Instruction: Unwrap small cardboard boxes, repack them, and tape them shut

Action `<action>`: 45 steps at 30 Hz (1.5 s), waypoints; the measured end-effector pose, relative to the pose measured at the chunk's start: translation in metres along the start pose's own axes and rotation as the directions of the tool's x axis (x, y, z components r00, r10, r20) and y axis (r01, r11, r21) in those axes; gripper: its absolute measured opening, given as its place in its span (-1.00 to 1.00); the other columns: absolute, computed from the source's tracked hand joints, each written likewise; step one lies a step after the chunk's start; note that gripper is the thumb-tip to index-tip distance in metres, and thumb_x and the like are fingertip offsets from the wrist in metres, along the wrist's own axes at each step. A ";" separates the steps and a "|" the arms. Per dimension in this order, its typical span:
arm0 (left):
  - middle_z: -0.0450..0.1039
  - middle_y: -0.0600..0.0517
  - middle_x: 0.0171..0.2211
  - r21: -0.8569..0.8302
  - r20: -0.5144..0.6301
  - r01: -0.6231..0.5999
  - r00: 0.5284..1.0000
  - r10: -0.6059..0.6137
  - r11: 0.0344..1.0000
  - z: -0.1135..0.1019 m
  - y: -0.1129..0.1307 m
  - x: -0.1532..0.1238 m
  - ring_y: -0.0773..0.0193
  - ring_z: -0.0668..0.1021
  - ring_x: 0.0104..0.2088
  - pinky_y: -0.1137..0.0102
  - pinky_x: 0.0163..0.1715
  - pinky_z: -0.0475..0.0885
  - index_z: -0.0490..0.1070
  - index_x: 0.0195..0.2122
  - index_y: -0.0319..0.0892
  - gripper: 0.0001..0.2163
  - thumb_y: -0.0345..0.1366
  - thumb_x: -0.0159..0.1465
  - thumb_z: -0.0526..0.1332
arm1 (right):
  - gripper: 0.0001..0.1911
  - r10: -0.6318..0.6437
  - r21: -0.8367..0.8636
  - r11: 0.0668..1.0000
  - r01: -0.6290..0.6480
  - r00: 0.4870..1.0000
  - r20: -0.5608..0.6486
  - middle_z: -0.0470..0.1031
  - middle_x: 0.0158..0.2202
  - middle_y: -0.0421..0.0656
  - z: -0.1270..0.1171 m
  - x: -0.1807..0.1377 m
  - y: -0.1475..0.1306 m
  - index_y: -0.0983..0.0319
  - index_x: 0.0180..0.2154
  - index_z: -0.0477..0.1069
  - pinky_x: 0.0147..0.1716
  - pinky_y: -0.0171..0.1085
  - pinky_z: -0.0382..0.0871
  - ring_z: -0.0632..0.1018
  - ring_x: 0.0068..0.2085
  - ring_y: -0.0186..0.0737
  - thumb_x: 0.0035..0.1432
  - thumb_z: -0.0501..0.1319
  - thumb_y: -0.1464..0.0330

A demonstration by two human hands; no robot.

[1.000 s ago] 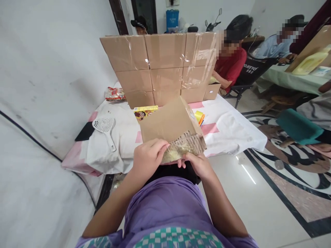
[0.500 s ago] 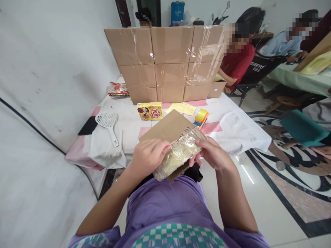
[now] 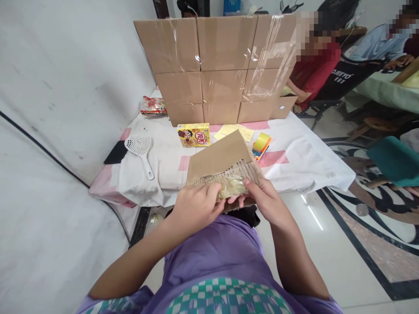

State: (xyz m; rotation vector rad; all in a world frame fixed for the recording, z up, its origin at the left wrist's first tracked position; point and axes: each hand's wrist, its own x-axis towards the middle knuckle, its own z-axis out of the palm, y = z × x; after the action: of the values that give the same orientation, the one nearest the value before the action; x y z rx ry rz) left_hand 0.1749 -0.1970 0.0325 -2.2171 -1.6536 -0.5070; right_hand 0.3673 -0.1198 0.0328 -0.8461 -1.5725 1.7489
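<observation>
A small cardboard box [image 3: 220, 153] is held tilted over the table's near edge, in front of my body. Its near edge is torn, with ragged corrugation showing under crinkled clear packing tape [image 3: 234, 185]. My left hand [image 3: 199, 203] is closed on the left part of this taped edge, thumb on top and fingers partly hidden below. At the right part, my right hand [image 3: 263, 198] pinches the box, its thumb pressing the tape and some fingertips showing underneath. Past the box's right corner lies a tape dispenser [image 3: 262, 146] with a yellow roll.
Large taped cardboard [image 3: 222, 85] stands across the back of the cloth-covered table [image 3: 166, 152]. A yellow snack box [image 3: 194, 135], yellow paper [image 3: 225, 131], white slotted ladle [image 3: 140, 148], black flat object [image 3: 115, 152] and red packet [image 3: 153, 106] lie around. A person in red [image 3: 319, 69] sits behind, right.
The loose taped end that hung down at the lower left is now gathered up under my left hand. The box is turned more level, and my left hand has shifted right along its edge.
</observation>
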 end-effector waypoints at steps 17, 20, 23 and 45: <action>0.44 0.03 -0.59 0.090 0.041 -0.255 0.967 0.252 0.963 -0.007 -0.008 0.018 0.19 0.51 -0.59 0.33 -0.58 0.17 0.40 -0.42 -0.18 -0.85 -0.41 0.29 0.11 | -0.59 -0.225 -0.324 0.932 0.162 0.960 -0.169 0.45 -0.65 -0.23 0.028 0.021 0.008 0.19 -0.46 0.24 -0.62 -0.41 0.31 0.49 -0.62 -0.32 0.30 0.17 0.05; 0.45 0.07 -0.57 -0.162 0.007 -0.176 0.984 0.179 0.971 -0.005 -0.020 0.023 0.30 0.47 -0.57 0.38 -0.54 0.18 0.38 -0.45 -0.17 -0.79 -0.38 0.34 0.08 | -0.56 -0.281 -0.301 0.931 0.206 0.931 -0.233 0.41 -0.66 -0.25 0.030 0.029 0.013 0.19 -0.48 0.25 -0.61 -0.40 0.30 0.47 -0.63 -0.33 0.32 0.14 0.04; 0.38 0.15 -0.59 -0.470 0.037 -0.009 0.999 0.030 0.883 -0.001 -0.027 0.024 0.42 0.40 -0.57 0.47 -0.50 0.20 0.32 -0.51 -0.18 -0.73 -0.39 0.37 0.07 | -0.55 -0.287 -0.193 0.950 0.247 0.933 -0.218 0.38 -0.63 -0.26 0.031 0.034 0.017 0.21 -0.48 0.28 -0.60 -0.39 0.29 0.44 -0.63 -0.36 0.33 0.13 0.04; 0.18 0.18 -0.66 -0.657 0.088 0.150 0.989 -0.123 0.739 -0.008 -0.025 0.018 0.45 0.24 -0.63 0.47 -0.55 0.13 0.22 -0.57 -0.17 -0.63 -0.29 0.42 0.04 | -0.47 -0.315 -0.284 0.919 0.273 0.942 -0.113 0.32 -0.70 -0.25 0.046 0.040 0.012 0.21 -0.60 0.27 -0.54 -0.35 0.28 0.43 -0.61 -0.31 0.39 0.02 0.11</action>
State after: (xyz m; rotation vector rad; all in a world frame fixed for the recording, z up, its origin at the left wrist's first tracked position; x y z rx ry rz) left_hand 0.1548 -0.1782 0.0494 -2.5844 -1.8686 -1.2782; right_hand 0.3064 -0.1161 0.0228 -0.7993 -1.7487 1.2480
